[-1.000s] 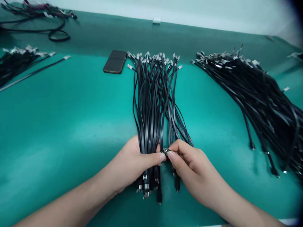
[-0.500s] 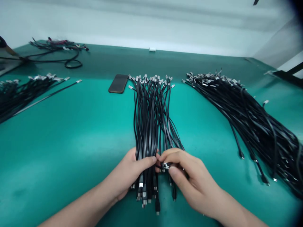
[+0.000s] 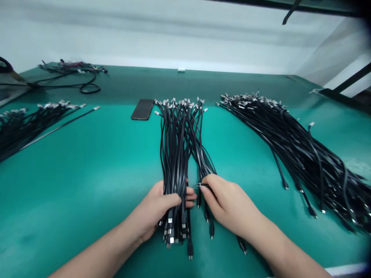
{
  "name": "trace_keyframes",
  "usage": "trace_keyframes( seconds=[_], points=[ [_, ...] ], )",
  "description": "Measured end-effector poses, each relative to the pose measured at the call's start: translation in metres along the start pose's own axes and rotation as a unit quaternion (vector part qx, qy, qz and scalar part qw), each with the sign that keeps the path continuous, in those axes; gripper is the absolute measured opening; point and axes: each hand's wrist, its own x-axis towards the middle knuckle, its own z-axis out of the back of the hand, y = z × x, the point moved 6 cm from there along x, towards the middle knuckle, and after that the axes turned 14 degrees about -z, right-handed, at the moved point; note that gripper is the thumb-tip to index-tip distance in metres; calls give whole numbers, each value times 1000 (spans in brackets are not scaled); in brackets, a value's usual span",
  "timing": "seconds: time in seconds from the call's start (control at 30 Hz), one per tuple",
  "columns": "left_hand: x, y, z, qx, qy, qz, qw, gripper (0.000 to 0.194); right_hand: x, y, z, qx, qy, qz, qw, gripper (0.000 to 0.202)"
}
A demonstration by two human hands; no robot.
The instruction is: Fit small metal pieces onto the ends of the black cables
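My left hand [image 3: 162,204] is wrapped round a thick bundle of flat black USB cables [image 3: 175,154], thumb across the top and fingers showing on the far side. Metal plugs hang below that hand, and pale-tipped ends fan out at the bundle's far end. My right hand [image 3: 228,204] is closed in a pinch on a black cable, whose small metal tip [image 3: 199,185] pokes out toward the left fingers. Beside the bundle a looser strand of cables [image 3: 204,158] runs under my right hand, its plugs lying on the green mat.
A large cable pile [image 3: 292,150] lies on the right, another cable pile [image 3: 31,121] on the left. A dark phone [image 3: 142,109] rests left of the bundle's far end. Tangled wires [image 3: 72,69] and scissors [image 3: 11,71] are at the back left. The green mat [image 3: 101,166] covers the table.
My right hand has shifted a little away from the left hand with the cable tip in its pinch. The left hand keeps its hold on the bundle; the view has tilted slightly.
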Motion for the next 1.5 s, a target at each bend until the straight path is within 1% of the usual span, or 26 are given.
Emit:
trace_keyframes(
  seconds=[0.07, 0.2, 0.3, 0.4, 0.5, 0.63, 0.77, 0.93, 1.0, 1.13, 1.23, 1.33, 1.5],
  points=[
    [0, 0, 0, -1, 14, -4, 1000, 36, 0, -1, 5, 23, -7, -10, 1000, 23],
    [0, -3, -3, -7, 45, -4, 999, 35, -4, 6, 8, 77, 19, 9, 997, 25],
    [0, -4, -4, -17, 39, 16, 999, 36, -7, 10, 3, 122, 58, 8, 991, 25],
    [-2, -5, -3, -9, 25, 25, 999, 31, -11, 10, -3, 178, 100, -1, 979, 23],
    [-2, -6, -2, 15, 16, 12, 1000, 23, -13, 8, -7, 202, 127, -18, 971, 24],
    [-1, -5, -1, 46, 20, -11, 999, 19, -13, 5, -9, 223, 147, -38, 963, 29],
    [3, -1, 4, 40, 1, 1, 999, 21, -13, 5, -10, 228, 157, -43, 960, 28],
    [3, 0, 4, 35, 29, -8, 999, 26, -12, 6, -8, 226, 137, -30, 964, 25],
    [2, 1, 5, 30, 30, -8, 999, 28, -13, 6, -9, 222, 134, -26, 965, 24],
    [1, 2, 6, 36, 14, -10, 999, 30, -14, 4, -15, 233, 159, -30, 959, 21],
    [2, 3, 5, 41, 12, -13, 999, 34, -15, 5, -18, 247, 174, -24, 953, 17],
    [3, 3, 6, 58, 13, -21, 998, 31, -18, 9, -19, 246, 192, -12, 950, 17],
    [2, 1, 7, 77, 7, -22, 997, 25, -24, 19, -19, 211, 235, 2, 949, 13]
  ],
)
